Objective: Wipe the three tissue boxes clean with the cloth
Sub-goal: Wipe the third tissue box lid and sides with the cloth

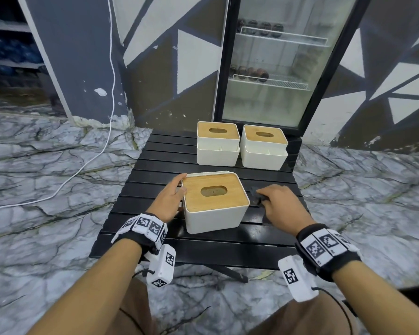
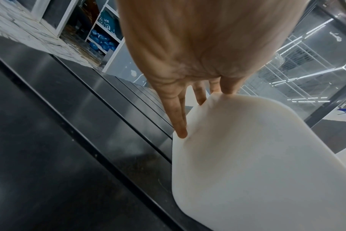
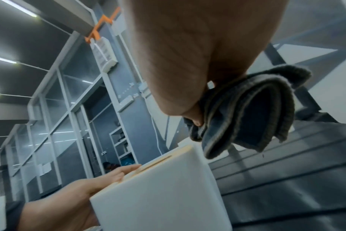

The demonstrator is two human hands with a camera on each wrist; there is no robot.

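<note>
1. Standing behind everything: a glass-door fridge (image 1: 283,64), wire shelves inside with a few dark round things on them, too blurry to name. Painted wall with grey and white triangles either side, marble-look floor (image 1: 46,165) underneath, white cable (image 1: 99,151) trailing across it on the left.
2. Sitting in front of the fridge: a low black slatted table (image 1: 155,170), all three tissue boxes on top.
3. Nearest tissue box (image 1: 214,204) planted mid-table, white body, wooden lid with an oval slot, a bit dusty-looking in the slot.
4. Parked at the far edge of the table, well apart from the near one: far left tissue box (image 1: 217,143) and far right tissue box (image 1: 264,147), side by side, just about touching. Same white-and-wood look.
5. Pressed flat against the left wall of the nearest box: left hand (image 1: 171,199), fingers (image 2: 179,118) straight along the side, thumb up by the lid edge. Not wrapped around anything, just bracing.
6. Hovering just right of that box, close to the tabletop: right hand (image 1: 279,204), fingers curled and clamped around the cloth.
7. Bunched in that grip: dark grey cloth (image 3: 247,109), folded over in layers, hanging beside the box's right wall, not touching it as far as can be told.
8. Strapped on both wrists: black bands with printed square markers (image 1: 145,224).
</note>
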